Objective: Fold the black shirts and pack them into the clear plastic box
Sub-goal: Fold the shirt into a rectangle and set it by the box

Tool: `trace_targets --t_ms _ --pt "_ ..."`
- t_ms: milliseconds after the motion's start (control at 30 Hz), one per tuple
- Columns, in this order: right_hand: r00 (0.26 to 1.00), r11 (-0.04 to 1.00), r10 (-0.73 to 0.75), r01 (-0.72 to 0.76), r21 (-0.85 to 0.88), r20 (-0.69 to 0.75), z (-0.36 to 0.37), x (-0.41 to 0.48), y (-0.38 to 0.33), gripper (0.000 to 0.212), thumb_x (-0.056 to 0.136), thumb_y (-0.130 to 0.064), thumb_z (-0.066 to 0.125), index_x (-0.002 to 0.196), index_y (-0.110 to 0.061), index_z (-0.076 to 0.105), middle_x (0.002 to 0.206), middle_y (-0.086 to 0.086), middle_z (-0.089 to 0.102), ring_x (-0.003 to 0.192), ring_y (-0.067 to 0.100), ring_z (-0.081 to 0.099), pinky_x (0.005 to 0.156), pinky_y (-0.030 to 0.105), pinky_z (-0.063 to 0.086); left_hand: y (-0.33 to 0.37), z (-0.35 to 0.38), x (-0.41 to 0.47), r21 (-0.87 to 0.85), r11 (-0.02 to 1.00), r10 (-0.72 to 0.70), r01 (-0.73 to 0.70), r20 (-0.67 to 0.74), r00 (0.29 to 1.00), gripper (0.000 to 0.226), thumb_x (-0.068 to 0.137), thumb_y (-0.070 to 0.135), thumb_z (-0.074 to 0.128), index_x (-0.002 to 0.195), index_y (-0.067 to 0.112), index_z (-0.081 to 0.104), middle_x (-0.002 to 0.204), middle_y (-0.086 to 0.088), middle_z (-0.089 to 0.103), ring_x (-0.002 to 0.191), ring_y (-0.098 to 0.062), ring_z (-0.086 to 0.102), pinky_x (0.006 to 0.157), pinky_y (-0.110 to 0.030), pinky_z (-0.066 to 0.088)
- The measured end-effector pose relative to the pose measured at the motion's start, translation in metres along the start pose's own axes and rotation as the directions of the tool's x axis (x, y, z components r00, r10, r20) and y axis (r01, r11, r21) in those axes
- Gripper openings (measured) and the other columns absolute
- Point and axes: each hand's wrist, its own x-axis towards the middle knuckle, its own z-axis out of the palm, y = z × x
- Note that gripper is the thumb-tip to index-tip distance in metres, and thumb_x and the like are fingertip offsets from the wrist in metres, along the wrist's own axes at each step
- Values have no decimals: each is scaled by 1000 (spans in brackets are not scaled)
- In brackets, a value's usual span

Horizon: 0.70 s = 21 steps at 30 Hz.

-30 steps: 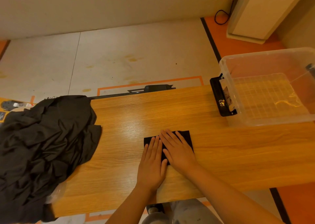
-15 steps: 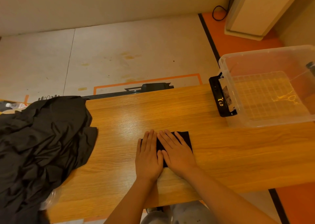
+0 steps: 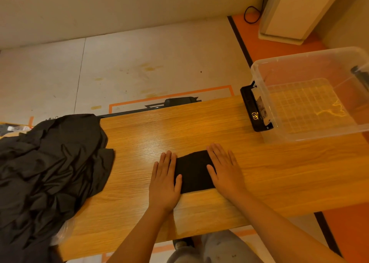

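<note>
Grips released, your left hand and right hand have parted to 9 and 3 o'clock, leaving the folded shirt box-ready.

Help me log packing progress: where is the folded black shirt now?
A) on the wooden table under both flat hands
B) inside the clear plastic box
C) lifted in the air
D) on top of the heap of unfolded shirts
A: the folded black shirt lies on the wooden table, with the left hand and right hand flat on its two ends; the clear plastic box shows only its gridded floor.
</note>
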Motion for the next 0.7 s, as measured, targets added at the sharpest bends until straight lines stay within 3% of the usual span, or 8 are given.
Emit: trace_targets --t_ms 133,233,367,533,700 --pt "997 998 -14 19 62 -77 -13 -9 -1 62 100 -51 7 154 -20 9 161 0 8 148 14 -2 118 38 0 4 -21 -9 0 995 101 -101 -34 994 65 101 42 27 155 12 6 163 -3 3 150 -18 -1 121 -39 1" --pt "977 984 -174 176 10 -121 -26 -20 -15 63 99 -46 26 154 -19 14 161 0 11 149 15 1 118 39 2 9 -25 -27 34 971 239 -237 -64 969 65 99 36 35 154 9 15 163 -6 11 150 -22 9 121 -41 7" --pt "922 920 -388 386 -75 -15 -8 -38 -20 67 93 -46 40 153 -22 21 160 -1 17 149 18 9 117 41 9 9 -4 -49 105 901 423 -422 9 906 63 96 28 45 152 9 26 160 -7 21 148 -23 17 118 -43 17" --pt "956 948 -294 293 -125 12 7 -36 -9 61 93 -43 35 151 -25 26 158 -1 26 147 19 14 115 42 15 2 2 -31 202 888 399 -414 111 910 67 84 12 46 149 9 32 156 -10 31 147 -23 19 117 -42 17" --pt "978 971 -206 202 -131 -23 -2 -18 -3 59 93 -42 34 148 -23 33 155 1 32 145 19 19 113 43 17 6 -9 8 243 855 430 -457 160 889 58 91 20 36 149 11 34 155 -10 32 144 -25 28 118 -41 13"
